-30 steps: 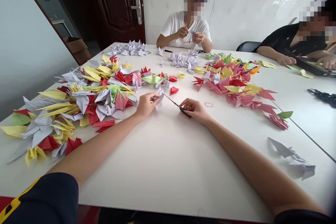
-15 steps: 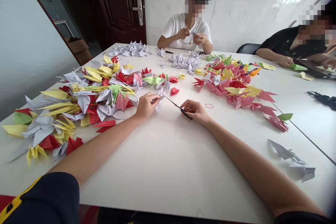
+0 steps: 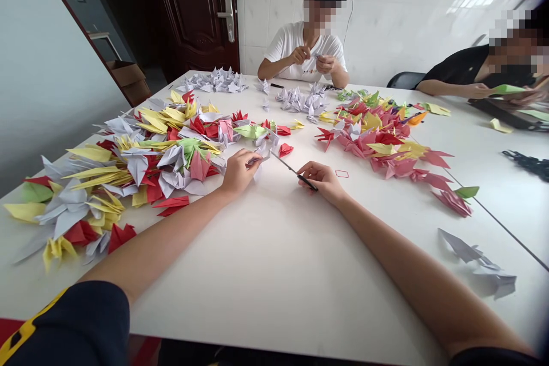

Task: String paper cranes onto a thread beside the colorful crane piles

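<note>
Over the white table (image 3: 274,274), the left hand (image 3: 242,172) pinches a white paper crane (image 3: 261,155), just beside the scissors (image 3: 294,171) gripped in the right hand (image 3: 321,180).

We can't make out what the left hand (image 3: 242,172) pinches, since its fingers (image 3: 253,161) hide it. The right hand (image 3: 321,179) covers one end of the slim black tool (image 3: 291,167), so we can't name it. The dark tangle (image 3: 529,163) runs off the right edge, and the cardboard box (image 3: 127,81) sits partly hidden at the doorway.
</note>
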Tool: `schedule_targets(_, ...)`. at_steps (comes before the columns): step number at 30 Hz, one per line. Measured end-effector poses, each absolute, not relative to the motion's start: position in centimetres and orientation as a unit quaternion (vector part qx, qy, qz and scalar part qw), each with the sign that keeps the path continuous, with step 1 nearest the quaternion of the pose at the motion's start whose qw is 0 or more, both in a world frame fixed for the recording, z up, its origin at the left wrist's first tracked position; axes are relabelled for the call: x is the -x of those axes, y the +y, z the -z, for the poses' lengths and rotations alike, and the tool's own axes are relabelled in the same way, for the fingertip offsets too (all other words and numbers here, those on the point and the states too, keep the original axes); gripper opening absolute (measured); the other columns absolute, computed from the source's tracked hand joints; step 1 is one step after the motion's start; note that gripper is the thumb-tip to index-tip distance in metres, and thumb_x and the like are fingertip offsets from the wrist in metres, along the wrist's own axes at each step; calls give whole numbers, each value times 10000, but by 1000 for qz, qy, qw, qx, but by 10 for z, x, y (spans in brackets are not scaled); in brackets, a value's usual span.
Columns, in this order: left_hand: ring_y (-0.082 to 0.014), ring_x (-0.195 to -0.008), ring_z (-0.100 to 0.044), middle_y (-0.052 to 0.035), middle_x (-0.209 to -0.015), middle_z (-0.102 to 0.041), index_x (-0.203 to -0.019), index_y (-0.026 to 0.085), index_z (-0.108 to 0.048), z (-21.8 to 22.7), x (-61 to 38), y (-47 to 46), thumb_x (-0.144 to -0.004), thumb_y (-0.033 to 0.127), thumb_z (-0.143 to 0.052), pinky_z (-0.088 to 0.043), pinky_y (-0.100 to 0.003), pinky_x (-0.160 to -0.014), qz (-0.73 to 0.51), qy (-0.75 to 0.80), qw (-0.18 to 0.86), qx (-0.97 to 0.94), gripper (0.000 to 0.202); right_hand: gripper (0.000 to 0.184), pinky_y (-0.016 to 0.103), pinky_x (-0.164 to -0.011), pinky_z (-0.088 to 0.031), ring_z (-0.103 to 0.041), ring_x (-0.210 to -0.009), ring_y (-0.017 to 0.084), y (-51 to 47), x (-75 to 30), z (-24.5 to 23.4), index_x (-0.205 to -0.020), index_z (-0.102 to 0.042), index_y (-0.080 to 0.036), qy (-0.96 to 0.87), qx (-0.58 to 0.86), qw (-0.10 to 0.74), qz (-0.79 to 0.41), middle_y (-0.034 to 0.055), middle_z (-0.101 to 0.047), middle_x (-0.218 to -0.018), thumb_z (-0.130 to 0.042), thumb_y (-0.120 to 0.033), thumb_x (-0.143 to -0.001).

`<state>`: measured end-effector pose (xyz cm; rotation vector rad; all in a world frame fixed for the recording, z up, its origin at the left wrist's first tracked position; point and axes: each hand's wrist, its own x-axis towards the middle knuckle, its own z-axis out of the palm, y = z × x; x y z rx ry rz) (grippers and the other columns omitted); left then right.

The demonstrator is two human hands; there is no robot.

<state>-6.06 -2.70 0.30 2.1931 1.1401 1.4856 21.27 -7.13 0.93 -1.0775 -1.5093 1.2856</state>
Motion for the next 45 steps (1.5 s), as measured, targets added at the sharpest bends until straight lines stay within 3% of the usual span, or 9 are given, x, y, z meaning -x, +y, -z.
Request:
schedule_targets(8, -210, -851, -667, -61, -943, -700, -937, 176, -767, -5, 61, -26, -840, 174, -725, -605, -292, -735, -511, 415, 159, -735, 106, 450, 204, -416, -426, -533, -521, 92, -67, -217, -7, -905, -658, -168, -563, 408, 474, -540, -12, -601, -666, -890, -446, -638)
schedule_targets(19, -220, -851, -677, -68, -969, -724, -938, 171, -771, -4, 59, -27, -783, 185, -742, -632, -301, -713, -520, 411, 222, -715, 158, 488, 215, -427, -462, -507, -514, 82, -70, -215, -9, -963, -706, -155, -616, 424, 399, -531, -8, -602, -673, -908, -465, -645)
schedule_targets(25, -210, -836, -676, -60, -1008, -743, -971, 170, -763, -4, 61, -26, -812, 159, -739, -600, -298, -743, -511, 421, 205, -720, 161, 457, 209, -417, -441, -537, -515, 96, -67, -220, -6, -925, -704, -168, -580, 388, 460, -550, -2, -629, -666, -910, -447, -628)
schedule_targets(32, -184, -772, -622, -37, -1053, -738, -1095, 189, -743, -9, 59, -31, -787, 76, -735, -555, -302, -803, -471, 424, 128, -762, 328, 500, 221, -460, -471, -559, -501, 93, -70, -213, -8, -988, -724, -150, -621, 432, 375, -536, -1, -642, -672, -907, -477, -658)
schedule_targets(41, -178, -712, -610, -12, -964, -729, -1145, 224, -749, -6, 58, -31, -819, 150, -747, -545, -287, -746, -453, 436, 147, -764, 334, 501, 220, -460, -490, -569, -531, 97, -70, -213, -8, -1023, -714, -156, -624, 428, 380, -533, 0, -646, -698, -893, -478, -684)
schedule_targets(45, -174, -745, -620, -23, -1022, -732, -1150, 211, -746, -6, 59, -30, -813, 138, -742, -562, -271, -744, -465, 426, 162, -759, 345, 495, 208, -459, -481, -554, -518, 83, -71, -213, -10, -1007, -708, -147, -622, 432, 373, -536, -7, -638, -688, -900, -460, -676)
